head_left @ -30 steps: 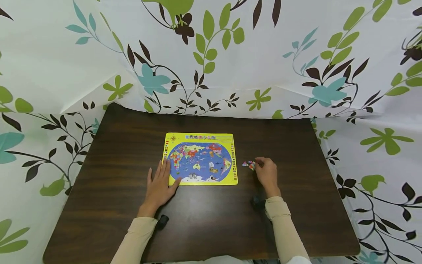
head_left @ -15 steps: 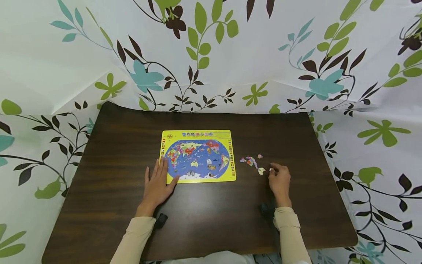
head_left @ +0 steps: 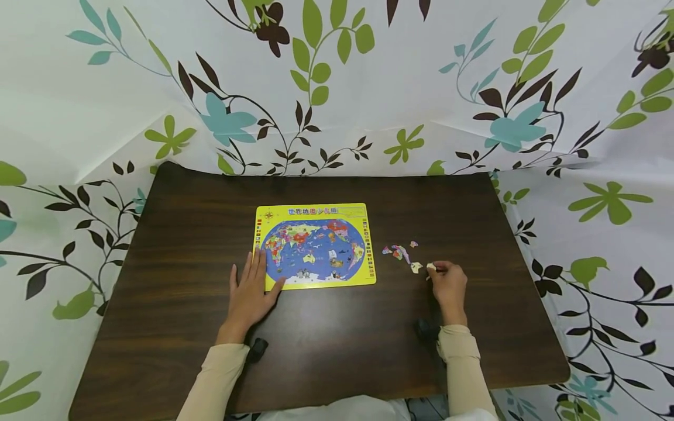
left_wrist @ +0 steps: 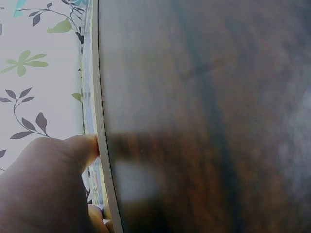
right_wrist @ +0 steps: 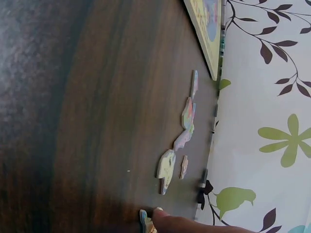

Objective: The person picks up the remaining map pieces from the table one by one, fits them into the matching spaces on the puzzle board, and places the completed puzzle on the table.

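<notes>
1 pale piece (head_left: 431,267) pinched in my right hand (head_left: 450,291), right of the map board (head_left: 316,285).
Looks thin, light, stiff; best held by its edges. Can't tell if it's off the counter (head_left: 337,345). Left hand (head_left: 250,298) spread at the board's near-left corner.

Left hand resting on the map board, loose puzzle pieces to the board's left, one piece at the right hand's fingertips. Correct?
Wrong side: the head view shows the loose puzzle pieces lying right of the map board. The rest holds.
</notes>
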Tool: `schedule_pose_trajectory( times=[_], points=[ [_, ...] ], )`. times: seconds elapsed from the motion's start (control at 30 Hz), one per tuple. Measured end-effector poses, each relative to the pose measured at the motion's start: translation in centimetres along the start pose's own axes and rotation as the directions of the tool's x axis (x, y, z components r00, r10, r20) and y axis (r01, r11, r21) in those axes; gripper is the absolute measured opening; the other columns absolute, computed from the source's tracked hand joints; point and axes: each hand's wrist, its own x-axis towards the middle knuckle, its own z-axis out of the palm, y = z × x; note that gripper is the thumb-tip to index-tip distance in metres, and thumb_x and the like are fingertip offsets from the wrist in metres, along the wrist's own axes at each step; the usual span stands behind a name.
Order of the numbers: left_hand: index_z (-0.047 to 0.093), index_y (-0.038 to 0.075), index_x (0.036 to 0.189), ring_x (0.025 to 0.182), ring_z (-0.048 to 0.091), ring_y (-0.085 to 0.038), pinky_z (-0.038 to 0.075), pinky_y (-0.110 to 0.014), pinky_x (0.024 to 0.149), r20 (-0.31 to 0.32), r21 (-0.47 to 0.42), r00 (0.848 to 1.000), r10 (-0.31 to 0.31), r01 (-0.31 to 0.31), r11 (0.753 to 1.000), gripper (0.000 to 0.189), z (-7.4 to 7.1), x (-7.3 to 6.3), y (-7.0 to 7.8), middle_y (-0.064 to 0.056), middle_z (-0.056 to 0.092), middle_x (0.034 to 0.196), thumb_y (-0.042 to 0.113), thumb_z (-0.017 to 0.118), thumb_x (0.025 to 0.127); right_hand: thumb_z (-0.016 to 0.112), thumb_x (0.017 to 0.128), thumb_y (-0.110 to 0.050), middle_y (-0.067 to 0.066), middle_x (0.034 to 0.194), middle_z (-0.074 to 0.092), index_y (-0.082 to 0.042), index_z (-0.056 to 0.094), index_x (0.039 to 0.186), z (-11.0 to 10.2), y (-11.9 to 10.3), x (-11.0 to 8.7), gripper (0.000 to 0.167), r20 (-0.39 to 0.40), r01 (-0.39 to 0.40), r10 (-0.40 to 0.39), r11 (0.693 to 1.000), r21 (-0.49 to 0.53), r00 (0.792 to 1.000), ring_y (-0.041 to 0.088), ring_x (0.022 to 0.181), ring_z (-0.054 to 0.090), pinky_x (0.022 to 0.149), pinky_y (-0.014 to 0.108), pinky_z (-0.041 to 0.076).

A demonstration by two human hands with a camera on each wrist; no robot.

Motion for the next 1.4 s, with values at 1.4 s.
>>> schedule_pose_trajectory(
  times=[1.4],
  points=[
    [0.014, 0.003, 0.165, 0.159, 0.007, -0.035, -0.006, -0.064, 0.122, -0.067, -0.011, 0.998, 0.014, -0.014, 1.000, 0.091, 0.1, -0.2, -0.1, -0.015, 0.008, 0.173, 0.056, 0.053, 0.102, 0.077, 0.091, -0.003, 0.019, 0.086, 0.074, 0.010, 0.074, 0.107, 8.7, -11.1, -1.3, 0.021, 0.317, 0.027, -0.121, 0.958, 0.284, 0.941, 0.025, 0.070, 0.075, 0.062, 0.028, 0.060]
  ],
)
